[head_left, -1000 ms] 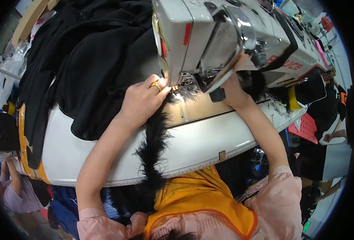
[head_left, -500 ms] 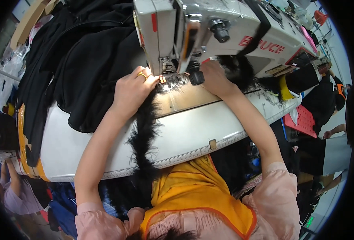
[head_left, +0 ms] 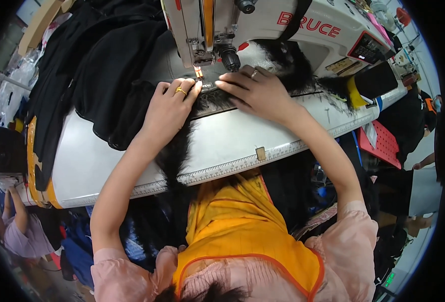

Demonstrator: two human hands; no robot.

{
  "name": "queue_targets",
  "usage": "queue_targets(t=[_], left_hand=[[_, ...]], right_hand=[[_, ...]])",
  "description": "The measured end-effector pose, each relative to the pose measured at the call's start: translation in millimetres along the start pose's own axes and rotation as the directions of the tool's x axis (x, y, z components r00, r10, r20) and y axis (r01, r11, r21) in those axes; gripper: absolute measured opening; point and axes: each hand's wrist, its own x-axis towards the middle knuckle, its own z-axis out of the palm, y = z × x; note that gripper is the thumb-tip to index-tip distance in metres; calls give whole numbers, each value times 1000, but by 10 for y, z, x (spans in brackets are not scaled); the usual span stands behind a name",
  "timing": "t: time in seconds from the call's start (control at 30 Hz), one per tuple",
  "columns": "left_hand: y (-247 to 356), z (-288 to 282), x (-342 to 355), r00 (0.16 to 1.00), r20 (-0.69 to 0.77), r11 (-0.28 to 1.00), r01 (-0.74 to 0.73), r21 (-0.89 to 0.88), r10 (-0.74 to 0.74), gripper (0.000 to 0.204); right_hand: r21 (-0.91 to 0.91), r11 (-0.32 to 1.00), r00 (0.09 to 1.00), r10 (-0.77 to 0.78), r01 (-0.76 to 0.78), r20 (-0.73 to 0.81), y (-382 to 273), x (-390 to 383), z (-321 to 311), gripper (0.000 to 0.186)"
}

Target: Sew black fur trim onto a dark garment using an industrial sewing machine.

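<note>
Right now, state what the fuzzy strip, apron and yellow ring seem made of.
Fuzzy strip: fluffy feathers or fur; wispy edges leave it open. Apron: probably matte woven cloth, bunching in soft folds. Yellow ring: likely polished metal, from its golden shine.

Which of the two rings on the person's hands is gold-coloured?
The gold-coloured one is the ring on the left hand; the other ring, on the right hand, looks silvery instead.

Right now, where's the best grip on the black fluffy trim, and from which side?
Probably the stretch of black fluffy trim nearer the person than the left hand, fingers pinching across its width from the front: there it's a narrow, exposed strip running toward the front edge of the table, away from the sewing machine's needle.
</note>
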Motion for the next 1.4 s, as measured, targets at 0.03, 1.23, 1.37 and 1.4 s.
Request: queue_targets(t=[0.03,1.23,1.37,1.4], left_hand=[[14,-14,3,1000,-1,1000,-15,27,15,38],[-277,174,248,984,-155,989,72,-129,-92,7],[-268,185,264,975,-205,990,57,-130,-83,9],[-257,184,267,975,-210,990,52,-128,-78,9]], right_hand=[[-1,1000,999,-30,30,-39,-55,71,-40,42],[-133,989,998,63,-61,7,464,165,275,29],[-156,986,999,52,-54,-17,451,170,308,29],[-178,982,998,63,-57,24,445,164,290,30]])
